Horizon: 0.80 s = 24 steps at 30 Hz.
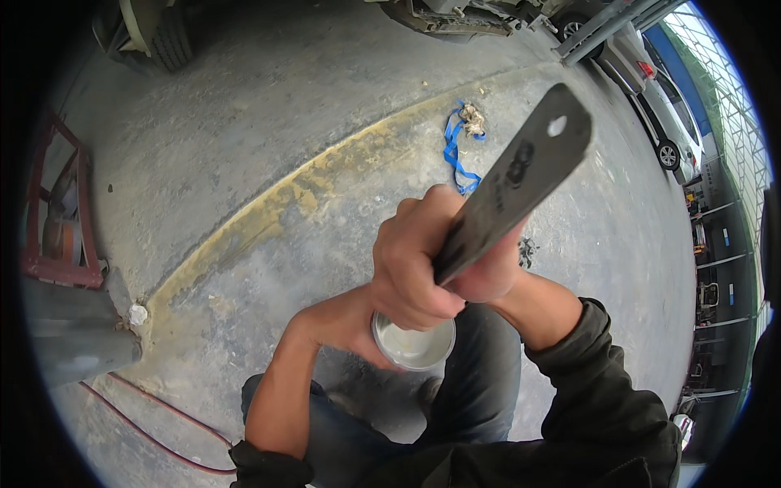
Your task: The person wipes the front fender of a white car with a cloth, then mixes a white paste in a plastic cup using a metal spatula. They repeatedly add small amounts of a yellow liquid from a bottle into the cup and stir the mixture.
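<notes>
My left hand (351, 325) is wrapped round the side of a small round cup (377, 346), which I hold above my knees. Inside the cup there is a pale, whitish content (415, 342). My right hand (416, 256) is closed in a fist round a flat steel strip (521, 175), shaped like a ruler or mixing stick. Its rounded end, with a hole in it, slants up toward the upper right, close to the camera. The strip's lower end is hidden by my right hand, which is right over the cup's rim, so I cannot tell whether it reaches the content.
Crumpled blue tape (450, 146) lies on the concrete floor (268, 138) ahead. A dark red metal frame (69, 276) and a grey post (81, 333) stand at left, near red hoses (163, 419). A tyre (168, 41) is at upper left, a silver car (663, 98) at far right.
</notes>
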Motion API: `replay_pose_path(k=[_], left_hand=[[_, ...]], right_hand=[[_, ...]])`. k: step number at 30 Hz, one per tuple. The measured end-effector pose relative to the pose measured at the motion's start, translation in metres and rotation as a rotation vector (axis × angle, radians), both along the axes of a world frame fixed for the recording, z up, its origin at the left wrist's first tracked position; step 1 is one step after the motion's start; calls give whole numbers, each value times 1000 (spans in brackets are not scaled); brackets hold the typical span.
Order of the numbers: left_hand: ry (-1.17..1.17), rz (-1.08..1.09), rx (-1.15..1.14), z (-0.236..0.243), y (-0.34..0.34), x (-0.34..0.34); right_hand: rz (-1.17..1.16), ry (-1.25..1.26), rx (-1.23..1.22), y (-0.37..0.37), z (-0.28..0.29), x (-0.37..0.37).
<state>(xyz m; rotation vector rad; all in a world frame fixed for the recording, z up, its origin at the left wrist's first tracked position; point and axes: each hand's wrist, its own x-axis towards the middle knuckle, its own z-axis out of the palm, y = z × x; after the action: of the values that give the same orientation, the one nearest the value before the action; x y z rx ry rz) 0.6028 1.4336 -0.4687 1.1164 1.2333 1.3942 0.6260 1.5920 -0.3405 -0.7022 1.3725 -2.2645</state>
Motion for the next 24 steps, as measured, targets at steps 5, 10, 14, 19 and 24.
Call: replay_pose_path(k=[5, 10, 14, 19, 24], left_hand=[[-73, 449, 80, 6, 8, -1], [-224, 705, 92, -12, 21, 9], [-78, 757, 81, -14, 30, 12], [-75, 785, 109, -25, 31, 15], [-66, 806, 110, -22, 36, 10]], right_hand=[[-558, 46, 133, 20, -10, 9], [-891, 207, 111, -10, -18, 29], [-879, 306, 100, 5, -20, 25], [-693, 383, 119, 4, -12, 25], [-695, 418, 343, 1, -37, 43]])
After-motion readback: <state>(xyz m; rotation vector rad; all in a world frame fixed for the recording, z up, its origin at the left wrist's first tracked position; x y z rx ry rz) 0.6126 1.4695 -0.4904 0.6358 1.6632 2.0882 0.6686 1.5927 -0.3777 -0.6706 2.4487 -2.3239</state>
